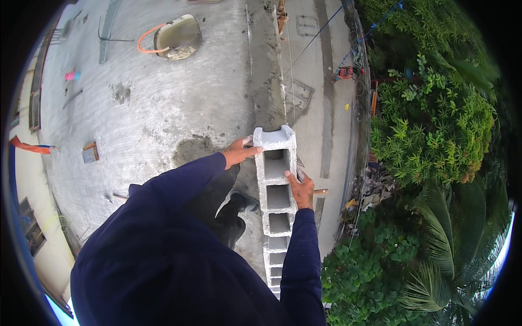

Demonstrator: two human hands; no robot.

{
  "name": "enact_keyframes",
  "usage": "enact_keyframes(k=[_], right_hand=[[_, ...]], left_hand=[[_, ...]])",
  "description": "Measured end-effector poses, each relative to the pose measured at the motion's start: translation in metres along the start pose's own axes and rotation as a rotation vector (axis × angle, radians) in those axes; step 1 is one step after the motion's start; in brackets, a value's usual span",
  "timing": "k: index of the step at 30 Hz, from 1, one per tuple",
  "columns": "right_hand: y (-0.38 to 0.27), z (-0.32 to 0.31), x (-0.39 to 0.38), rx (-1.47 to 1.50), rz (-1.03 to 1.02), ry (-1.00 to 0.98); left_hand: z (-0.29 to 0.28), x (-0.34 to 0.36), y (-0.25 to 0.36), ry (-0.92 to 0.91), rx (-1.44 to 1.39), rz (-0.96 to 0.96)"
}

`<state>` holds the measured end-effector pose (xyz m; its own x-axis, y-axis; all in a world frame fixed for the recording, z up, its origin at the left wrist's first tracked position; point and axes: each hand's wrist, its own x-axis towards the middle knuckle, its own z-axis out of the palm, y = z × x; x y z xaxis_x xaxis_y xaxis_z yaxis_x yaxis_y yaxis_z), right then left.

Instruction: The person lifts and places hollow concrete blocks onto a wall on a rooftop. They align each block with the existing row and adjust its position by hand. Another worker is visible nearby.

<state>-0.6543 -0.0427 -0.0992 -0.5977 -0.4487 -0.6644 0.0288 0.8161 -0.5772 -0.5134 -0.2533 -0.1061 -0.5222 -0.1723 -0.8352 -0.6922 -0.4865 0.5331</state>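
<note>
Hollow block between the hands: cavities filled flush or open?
Open: the concrete hollow block, between left hand and right hand, shows recessed, shadowed cavities; depth unclear.

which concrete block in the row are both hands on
The far-end block, next to the dark grey strip: left hand on its left side, right hand on its right; the nearer blocks have none.

Soft, even daylight brightens the pale concrete floor (147,103), while fisheye distortion curves edges near the black rim.
</note>
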Motion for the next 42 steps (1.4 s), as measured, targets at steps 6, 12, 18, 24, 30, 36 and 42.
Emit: enact_keyframes(k=[6, 12, 18, 24, 30, 36, 42], right_hand=[[0.011, 0.001, 0.005, 0.040, 0.017, -0.052], [0.007, -0.002, 0.003, -0.012, 0.058, -0.031], [0.019, 0.015, -0.088, 0.248, -0.177, 0.743], [0.093, 0.056, -0.217, 0.699, 0.319, 1.113], [0.179, 0.082, -0.282, 0.945, 0.416, 1.571], [0.218, 0.086, -0.288, 1.216, 0.244, 1.636], [0.237, 0.086, -0.289, 1.311, 0.129, 1.678]], left_hand=[[-0.002, 0.006, -0.005, -0.020, -0.018, -0.017], [-0.011, 0.016, -0.016, -0.030, 0.096, -0.083], [0.007, -0.023, -0.027, 0.029, 0.375, -0.070], [0.130, -0.080, -0.024, -0.702, 1.018, 0.575], [0.275, -0.039, -0.056, -0.970, 1.446, 0.962], [0.327, -0.031, -0.108, -1.150, 1.837, 0.794], [0.336, -0.040, -0.129, -1.152, 1.908, 0.748]])
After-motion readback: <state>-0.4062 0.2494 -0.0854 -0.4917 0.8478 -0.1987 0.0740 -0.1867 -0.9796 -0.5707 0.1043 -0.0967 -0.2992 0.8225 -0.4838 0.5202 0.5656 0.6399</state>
